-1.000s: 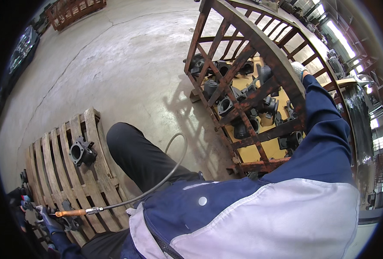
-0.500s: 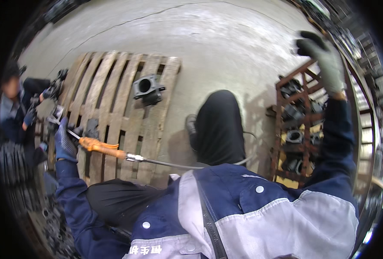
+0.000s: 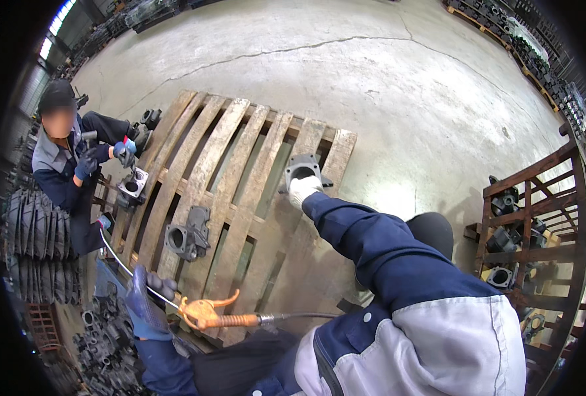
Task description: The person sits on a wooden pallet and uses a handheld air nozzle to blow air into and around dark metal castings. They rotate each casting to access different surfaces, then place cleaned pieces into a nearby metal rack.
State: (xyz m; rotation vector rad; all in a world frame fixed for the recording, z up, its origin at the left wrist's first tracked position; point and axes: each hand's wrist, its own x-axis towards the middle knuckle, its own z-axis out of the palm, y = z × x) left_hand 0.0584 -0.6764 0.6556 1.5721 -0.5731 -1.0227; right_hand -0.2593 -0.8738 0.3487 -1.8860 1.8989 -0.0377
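Observation:
My left hand (image 3: 149, 305), in a blue-grey glove, is closed around the thin metal tube of an air blow gun (image 3: 204, 313) with an orange body and trigger. A hose trails from its handle toward my lap. Over the wooden pallet (image 3: 230, 142), my right hand (image 3: 304, 189), in a whitish glove, grips a grey metal casting (image 3: 302, 161) with a square flange. Its fingers reach into the round bore, where their tips are hidden. Another dark casting (image 3: 188, 232) lies on the pallet, nearer my left hand.
At the left, a co-worker (image 3: 65, 158) sits holding a tool over a flanged casting (image 3: 133, 185) by the pallet's edge. Piled dark castings (image 3: 104, 343) lie at the lower left. A rusty metal cage (image 3: 537, 218) with castings stands at the right.
My right hand has come down from the far right, where it was raised, onto the casting on the pallet. My view has shifted; the left hand still holds the air gun.

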